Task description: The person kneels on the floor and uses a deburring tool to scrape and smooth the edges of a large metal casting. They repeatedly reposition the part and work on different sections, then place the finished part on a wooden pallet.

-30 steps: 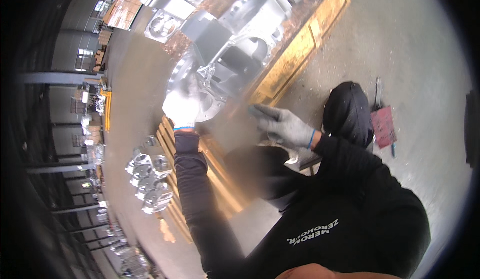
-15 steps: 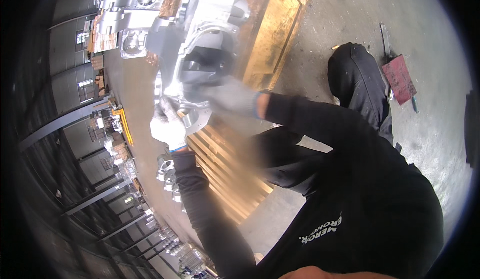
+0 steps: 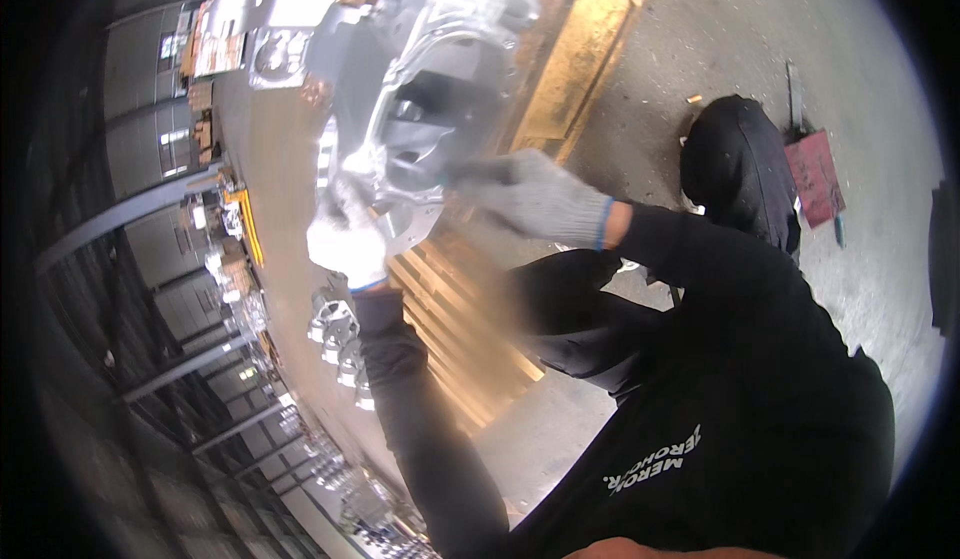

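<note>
A large silvery cast metal housing [image 3: 395, 154] with a deep round opening lies in front of me, partly blurred and washed out by glare. My left hand [image 3: 347, 239], in a pale glove, has its fingers closed on the housing's near left edge. My right hand [image 3: 555, 201], in a grey glove with a blue cuff, is closed at the near right side of the opening. From its fingers a thin dark blurred thing [image 3: 468, 171] points toward the housing; its kind cannot be made out.
Slatted wooden pallet [image 3: 450, 329] lies below the housing; a yellowish wooden beam [image 3: 570, 69] runs along its right. More metal castings [image 3: 280, 54] stand at the far left, others [image 3: 340, 344] beyond my left forearm. A red board [image 3: 815, 179] lies on the floor by my knee.
My right hand has drawn back to the right from the opening, and the dark thing at its fingers now shows. My left hand stays at the housing's edge. The whole view has shifted slightly.
</note>
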`<action>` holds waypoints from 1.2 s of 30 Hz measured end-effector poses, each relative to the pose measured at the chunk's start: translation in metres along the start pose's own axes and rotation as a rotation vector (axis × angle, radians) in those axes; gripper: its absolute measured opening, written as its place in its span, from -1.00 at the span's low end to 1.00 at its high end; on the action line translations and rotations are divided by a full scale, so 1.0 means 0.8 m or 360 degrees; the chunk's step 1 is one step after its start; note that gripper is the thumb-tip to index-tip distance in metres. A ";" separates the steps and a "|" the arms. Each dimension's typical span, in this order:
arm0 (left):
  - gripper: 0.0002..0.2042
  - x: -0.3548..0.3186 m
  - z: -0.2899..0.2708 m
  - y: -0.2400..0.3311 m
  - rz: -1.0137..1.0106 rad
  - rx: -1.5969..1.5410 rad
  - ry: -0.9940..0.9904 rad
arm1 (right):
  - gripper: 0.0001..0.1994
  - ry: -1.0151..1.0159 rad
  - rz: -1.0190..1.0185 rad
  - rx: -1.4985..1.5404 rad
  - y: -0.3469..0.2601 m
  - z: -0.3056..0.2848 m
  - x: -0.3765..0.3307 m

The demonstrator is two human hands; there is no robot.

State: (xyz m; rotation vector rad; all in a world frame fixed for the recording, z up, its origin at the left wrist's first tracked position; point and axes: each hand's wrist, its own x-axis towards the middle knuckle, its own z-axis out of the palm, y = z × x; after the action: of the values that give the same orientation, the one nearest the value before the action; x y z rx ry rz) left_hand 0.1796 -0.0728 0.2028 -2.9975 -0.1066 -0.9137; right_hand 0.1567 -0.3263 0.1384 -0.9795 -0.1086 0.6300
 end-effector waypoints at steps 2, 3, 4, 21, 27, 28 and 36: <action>-0.51 0.001 0.000 0.000 -0.0013 0.0105 0.0026 | -0.65 -0.0090 -0.0426 -0.0412 0.010 -0.008 0.014; -0.51 0.001 0.000 0.002 -0.0088 0.0091 -0.0028 | -0.63 -0.0137 -0.0615 -0.0554 0.012 -0.015 0.021; -0.52 0.001 -0.003 0.004 -0.0014 -0.0030 -0.0001 | -0.61 -0.0142 -0.0638 -0.0841 0.012 -0.021 0.025; -0.61 0.000 -0.067 0.024 0.0088 -0.0571 -0.0041 | -0.53 0.0056 0.0173 -0.0657 -0.021 -0.020 0.010; -0.53 0.001 -0.082 0.030 -0.0302 -0.0512 -0.0675 | -0.56 -0.0221 -0.0219 -0.1305 -0.024 -0.047 0.022; -0.54 -0.005 -0.078 0.033 -0.0213 -0.0349 -0.0401 | -0.56 -0.0138 -0.0052 -0.1360 -0.023 -0.055 0.017; -0.51 -0.005 -0.049 0.023 -0.0135 -0.0206 -0.0318 | -0.54 -0.0370 -0.0520 -0.1460 0.001 -0.069 0.046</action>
State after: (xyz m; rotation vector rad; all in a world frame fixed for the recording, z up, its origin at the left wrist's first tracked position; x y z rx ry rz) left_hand 0.1554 -0.0928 0.2336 -3.2209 -0.1833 -0.6469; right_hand 0.2062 -0.3471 0.0993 -1.7168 -0.8011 0.3739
